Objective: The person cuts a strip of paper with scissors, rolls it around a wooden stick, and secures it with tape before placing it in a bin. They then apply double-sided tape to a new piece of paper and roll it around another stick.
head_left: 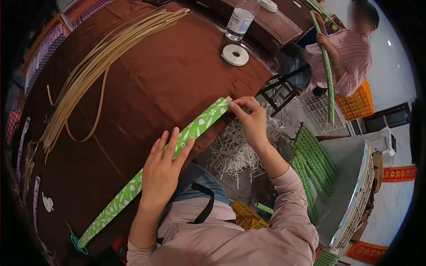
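Note:
A long, narrow green strip with a white pattern (205,120) lies slantwise along the near edge of the brown-covered table (146,84). My left hand (160,173) rests flat across its middle, fingers spread and pressing on it. At the strip's upper right end, a short tan tip (228,99) sticks out of the green cover. The thumb and forefinger of my right hand (251,119) pinch that end, close to the tip. Scissors with teal handles (79,245) lie at the strip's lower left end, partly overlapped by it.
A bundle of tan flat strips (84,75) lies at the far left. Toward the back stand a water bottle (239,22) and a white tape roll (235,55). White paper scraps (239,146) cover the floor; finished-looking green strips (313,164) lean at right. Another person (339,57) holds a green strip.

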`<control>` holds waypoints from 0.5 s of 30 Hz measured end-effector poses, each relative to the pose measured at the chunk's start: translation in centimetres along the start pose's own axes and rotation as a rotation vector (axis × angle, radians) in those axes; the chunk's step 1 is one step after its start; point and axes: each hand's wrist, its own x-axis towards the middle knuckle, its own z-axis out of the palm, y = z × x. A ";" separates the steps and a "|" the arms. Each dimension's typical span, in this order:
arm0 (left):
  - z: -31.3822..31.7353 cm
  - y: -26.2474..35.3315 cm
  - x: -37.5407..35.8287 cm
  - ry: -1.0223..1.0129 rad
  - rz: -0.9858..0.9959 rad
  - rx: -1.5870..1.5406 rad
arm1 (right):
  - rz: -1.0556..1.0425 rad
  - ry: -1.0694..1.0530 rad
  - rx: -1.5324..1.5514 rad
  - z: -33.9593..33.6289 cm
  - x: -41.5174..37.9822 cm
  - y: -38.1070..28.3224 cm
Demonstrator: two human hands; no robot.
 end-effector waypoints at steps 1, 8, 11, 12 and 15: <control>0.0 0.0 0.0 -0.003 0.000 0.000 | 0.000 -0.002 0.003 0.0 0.0 0.1; 0.0 0.2 -0.2 -0.038 -0.038 -0.039 | 0.412 -0.107 0.450 0.1 0.4 -0.5; 0.1 0.0 -0.1 -0.017 0.010 0.032 | 0.418 -0.154 0.362 -0.1 0.6 -0.3; 0.2 0.0 -0.1 -0.018 0.013 0.029 | 0.429 -0.164 0.368 -0.2 0.6 -0.3; 0.0 0.0 -0.2 -0.026 0.007 0.021 | 0.413 -0.165 0.351 0.1 0.6 0.2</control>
